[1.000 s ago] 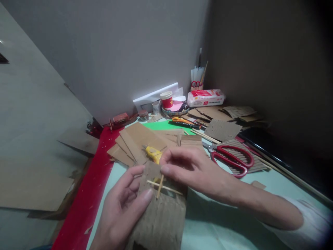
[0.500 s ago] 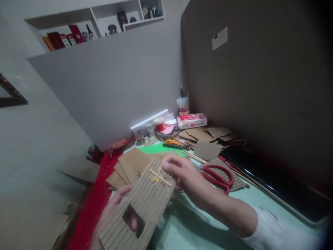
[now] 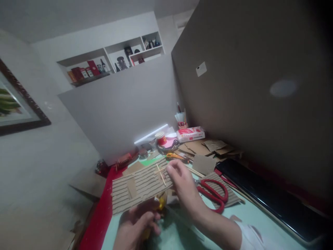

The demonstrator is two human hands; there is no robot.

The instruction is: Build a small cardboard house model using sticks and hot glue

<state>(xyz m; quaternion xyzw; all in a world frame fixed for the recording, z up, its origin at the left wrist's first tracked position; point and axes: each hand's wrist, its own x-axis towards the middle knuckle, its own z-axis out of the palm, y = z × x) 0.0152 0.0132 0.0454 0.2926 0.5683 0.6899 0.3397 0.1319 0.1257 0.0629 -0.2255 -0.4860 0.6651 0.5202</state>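
Observation:
My right hand (image 3: 183, 180) pinches the right end of a ribbed cardboard panel (image 3: 145, 185), raised above the table. Two thin wooden sticks (image 3: 161, 174) form a cross over a small window cut in it. Toward its left end is a larger rectangular opening (image 3: 131, 188). Below the panel, my left hand (image 3: 139, 224) is off the cardboard, its fingers curled about a yellow tool (image 3: 161, 203). That tool is blurred and partly hidden by the hand, so its exact kind is unclear. Red-handled scissors (image 3: 213, 192) lie right of my right hand.
Cardboard pieces (image 3: 204, 164) are scattered toward the back. A black glossy case (image 3: 262, 198) lies along the right. Orange scissors (image 3: 173, 156), a red paper cup (image 3: 160, 139), a tissue pack (image 3: 191, 134) and a pen holder (image 3: 181, 121) stand or lie farther back. Grey partitions (image 3: 125, 114) enclose the table.
My left hand has let go of the panel and moved down to the yellow tool. The panel has turned more level in my right hand. The view has tilted up.

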